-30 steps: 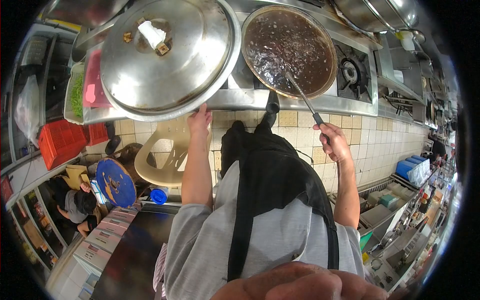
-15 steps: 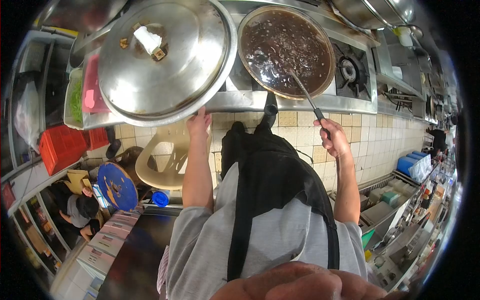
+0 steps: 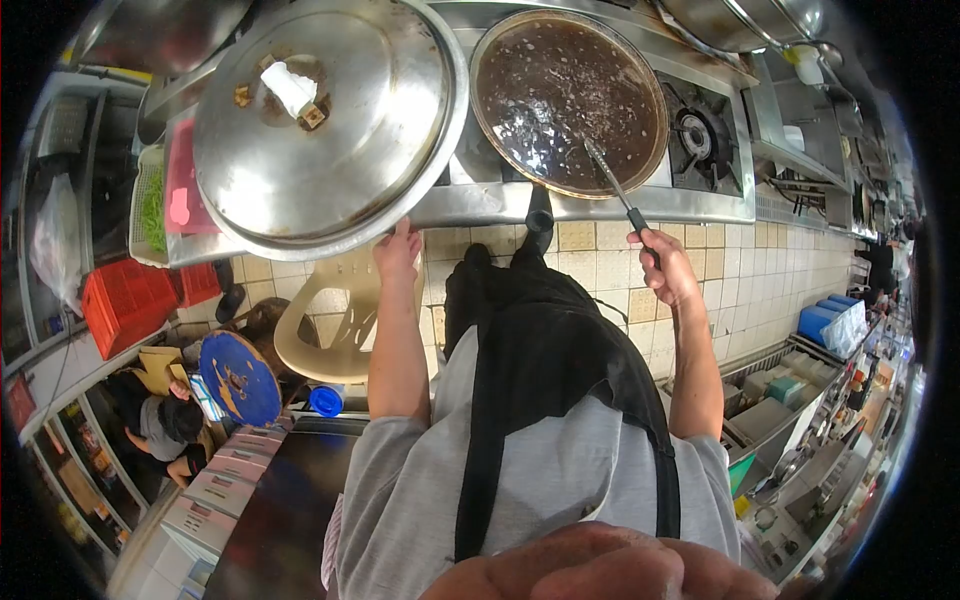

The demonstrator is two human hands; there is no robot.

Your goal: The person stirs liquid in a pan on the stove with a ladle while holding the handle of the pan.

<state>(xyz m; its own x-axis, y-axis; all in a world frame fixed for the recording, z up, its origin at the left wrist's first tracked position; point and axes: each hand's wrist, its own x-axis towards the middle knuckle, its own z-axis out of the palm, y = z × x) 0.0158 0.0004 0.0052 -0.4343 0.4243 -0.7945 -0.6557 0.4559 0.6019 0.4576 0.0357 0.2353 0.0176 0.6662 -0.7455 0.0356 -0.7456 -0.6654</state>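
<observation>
A wide round pot (image 3: 480,125) of dark brown liquid stands on the stove, with bubbles or bits on its surface. My right hand (image 3: 665,268) is closed round the black handle of a long metal utensil (image 3: 606,168), whose far end is hidden in the liquid. To the left is a large domed metal lid (image 3: 350,130) with a white cloth (image 3: 290,88) at its handle. My left hand (image 3: 398,252) is at the lid's near rim, by the counter edge; what its fingers grip, if anything, is too small to tell.
A gas burner (image 3: 697,137) is right of the pot. On the left are a green-filled basket (image 3: 148,205), red crates (image 3: 128,300), a beige plastic chair (image 3: 300,335) and a blue round board (image 3: 238,378). Another person (image 3: 165,425) is at the lower left.
The utensil's tip has shifted slightly right within the pot, and my right hand has moved a little with it. My left hand stays by the lid. The whole view has shifted slightly.
</observation>
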